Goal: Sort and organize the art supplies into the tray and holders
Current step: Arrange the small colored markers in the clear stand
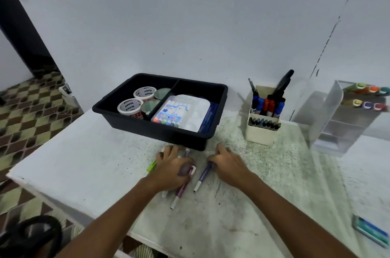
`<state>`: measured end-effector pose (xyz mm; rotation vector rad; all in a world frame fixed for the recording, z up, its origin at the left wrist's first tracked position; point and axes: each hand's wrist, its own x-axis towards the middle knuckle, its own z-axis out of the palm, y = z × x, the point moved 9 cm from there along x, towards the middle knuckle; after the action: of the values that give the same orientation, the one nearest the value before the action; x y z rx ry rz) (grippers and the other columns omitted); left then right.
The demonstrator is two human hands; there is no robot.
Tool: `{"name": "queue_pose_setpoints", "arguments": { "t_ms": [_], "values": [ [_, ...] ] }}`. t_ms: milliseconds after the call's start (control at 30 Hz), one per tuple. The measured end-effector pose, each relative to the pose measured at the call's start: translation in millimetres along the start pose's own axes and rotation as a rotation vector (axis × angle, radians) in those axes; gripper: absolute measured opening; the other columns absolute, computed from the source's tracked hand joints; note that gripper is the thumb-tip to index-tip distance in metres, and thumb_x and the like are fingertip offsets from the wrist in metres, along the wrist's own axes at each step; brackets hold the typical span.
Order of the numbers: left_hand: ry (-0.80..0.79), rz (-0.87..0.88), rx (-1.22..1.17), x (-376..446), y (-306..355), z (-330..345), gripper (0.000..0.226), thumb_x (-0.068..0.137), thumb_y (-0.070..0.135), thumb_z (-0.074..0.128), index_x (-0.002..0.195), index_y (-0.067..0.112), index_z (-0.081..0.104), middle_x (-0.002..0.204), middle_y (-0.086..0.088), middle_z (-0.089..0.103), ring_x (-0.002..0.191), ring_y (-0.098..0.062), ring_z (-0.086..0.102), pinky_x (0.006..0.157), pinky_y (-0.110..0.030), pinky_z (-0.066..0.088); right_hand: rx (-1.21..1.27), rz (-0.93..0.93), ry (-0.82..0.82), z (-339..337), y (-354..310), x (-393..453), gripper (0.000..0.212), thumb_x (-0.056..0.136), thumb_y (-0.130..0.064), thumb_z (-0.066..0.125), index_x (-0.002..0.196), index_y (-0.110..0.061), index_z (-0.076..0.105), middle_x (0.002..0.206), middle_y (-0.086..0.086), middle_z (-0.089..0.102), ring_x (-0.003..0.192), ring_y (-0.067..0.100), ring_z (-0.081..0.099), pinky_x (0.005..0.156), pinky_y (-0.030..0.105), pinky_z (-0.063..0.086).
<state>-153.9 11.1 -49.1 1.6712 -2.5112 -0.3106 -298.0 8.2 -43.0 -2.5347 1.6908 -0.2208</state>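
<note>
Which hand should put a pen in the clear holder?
Probably the right hand: it already pinches the purple pen, and the clear holder stands on its side.

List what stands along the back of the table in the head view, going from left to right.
Black tray → tape rolls in its left compartment → colour pen pack in its right compartment → cream marker holder → clear acrylic organizer with highlighters.
</note>
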Motion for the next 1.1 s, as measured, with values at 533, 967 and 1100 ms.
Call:
{"name": "queue_pose_setpoints", "arguments": {
  "t_ms": [533,967,1100],
  "values": [
    [0.14,-0.025,-0.253,7,55,-12,0.016,0.074,0.014,0.069,0.09,0.014,0.075,0.08,-0.001,0.072,0.074,-0.012,0.063,0.081,-0.017,0.046,0.5,0.107,0.017,-32,96,-55,0.015,0.082,-0.006,0.067,0.095,-0.011,0.073,0.084,-0.002,0.062,0.074,0.003,0.054,0.067,0.012,0.039],
    [0.204,0.2,-0.839,79,260,-91,0.019,0.073,-0.001,0.079,0.087,0.011,0.073,0.081,0.003,0.072,0.072,-0.001,0.068,0.067,-0.015,0.053,1.032,0.374,0.663,-171,223,-183,0.008,0.08,-0.002,0.073,0.087,-0.002,0.068,0.069,0.008,0.07,0.059,0.019,0.067,0.052,0.028,0.05],
    [0.382,0.368,-0.909,91,324,-122,0.018,0.075,0.003,0.078,0.083,0.017,0.073,0.082,0.009,0.072,0.076,-0.002,0.068,0.065,-0.016,0.052,0.905,0.331,0.847,-222,251,-225,0.019,0.08,0.007,0.068,0.084,-0.012,0.068,0.075,-0.003,0.073,0.066,0.02,0.068,0.061,0.031,0.057]
  ]
}}
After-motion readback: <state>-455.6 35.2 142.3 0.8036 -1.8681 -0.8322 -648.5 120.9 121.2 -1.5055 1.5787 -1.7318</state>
